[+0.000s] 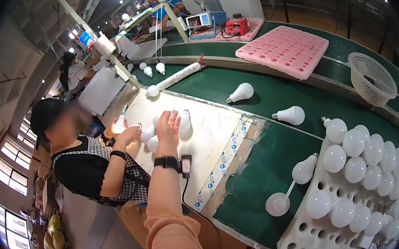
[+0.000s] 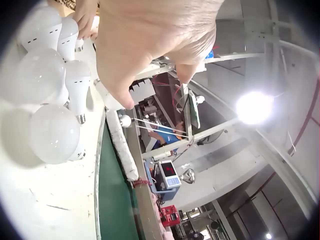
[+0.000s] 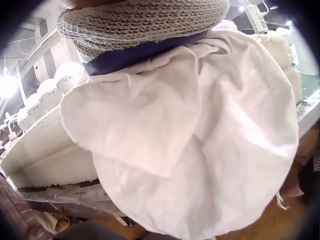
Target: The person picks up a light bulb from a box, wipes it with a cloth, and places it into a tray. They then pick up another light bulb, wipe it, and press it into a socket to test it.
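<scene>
Long green-topped counter (image 1: 274, 92), curved; pale sheet on it under the fingers. White foam tray (image 1: 316, 219) with round holes, well right of the fingers, full of smooth frosted bulbs. Left hand (image 1: 167, 126) hovers with straight, released fingers (image 2: 122, 97) over a bulb cluster (image 1: 161, 128). White cloth (image 3: 200, 145) covers the right hand; grip cannot be told.

Blue print on the tape strips (image 1: 223, 163); too small to read.

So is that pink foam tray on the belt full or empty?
Empty: the pink foam tray shows only bare holes, with no bulbs seated in it.
</scene>
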